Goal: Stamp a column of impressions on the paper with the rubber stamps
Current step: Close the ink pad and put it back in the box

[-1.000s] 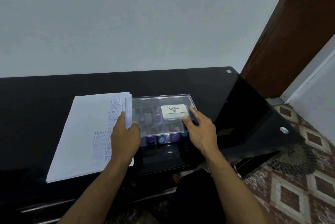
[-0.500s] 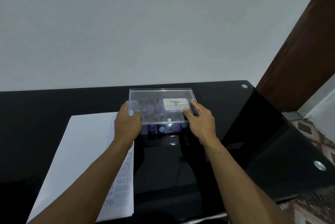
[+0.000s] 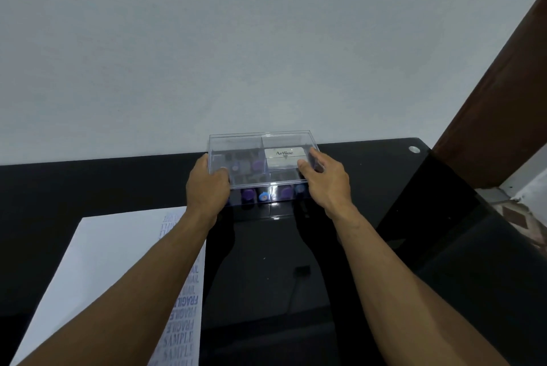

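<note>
One head-worn wide-angle view looks forward and slightly down from above the person's forearms, close over the glossy black glass table (image 3: 384,176), which fills the lower half. A plain pale grey wall (image 3: 236,39) facing the camera fills the upper half, with a brown wooden door frame (image 3: 503,105) at the right edge

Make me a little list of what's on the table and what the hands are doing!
table: black glass table
box: clear plastic box with rubber stamps and a white Artline pad inside
left hand: grips the box's left end
right hand: grips the box's right end
paper: white sheet, near left, with a blue stamped column reading FRAGILE and SAMPLE
</note>
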The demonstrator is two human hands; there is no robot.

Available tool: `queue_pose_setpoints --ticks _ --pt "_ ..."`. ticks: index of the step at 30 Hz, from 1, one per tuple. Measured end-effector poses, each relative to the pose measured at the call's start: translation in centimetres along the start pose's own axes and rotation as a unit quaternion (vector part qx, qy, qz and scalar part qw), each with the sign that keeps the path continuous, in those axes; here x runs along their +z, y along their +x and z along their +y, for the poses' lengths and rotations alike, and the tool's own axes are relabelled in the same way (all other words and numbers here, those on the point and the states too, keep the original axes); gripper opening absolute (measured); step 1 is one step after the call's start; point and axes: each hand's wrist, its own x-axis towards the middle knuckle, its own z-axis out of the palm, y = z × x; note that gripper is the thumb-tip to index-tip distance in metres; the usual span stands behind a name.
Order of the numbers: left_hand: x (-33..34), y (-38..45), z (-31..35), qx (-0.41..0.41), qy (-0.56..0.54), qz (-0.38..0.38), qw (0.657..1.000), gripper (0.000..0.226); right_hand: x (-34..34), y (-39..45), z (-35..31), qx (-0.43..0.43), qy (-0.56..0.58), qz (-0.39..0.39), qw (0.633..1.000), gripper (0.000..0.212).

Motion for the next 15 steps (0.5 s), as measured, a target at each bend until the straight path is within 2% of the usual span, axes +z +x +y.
queue_pose_setpoints --ticks 15 --pt "0.7 2.2 -0.1 0.005 0.004 -0.017 1.000 0.028 0.7 2.5 0.3 -0.009 -0.004 -0.007 1.000 0.055"
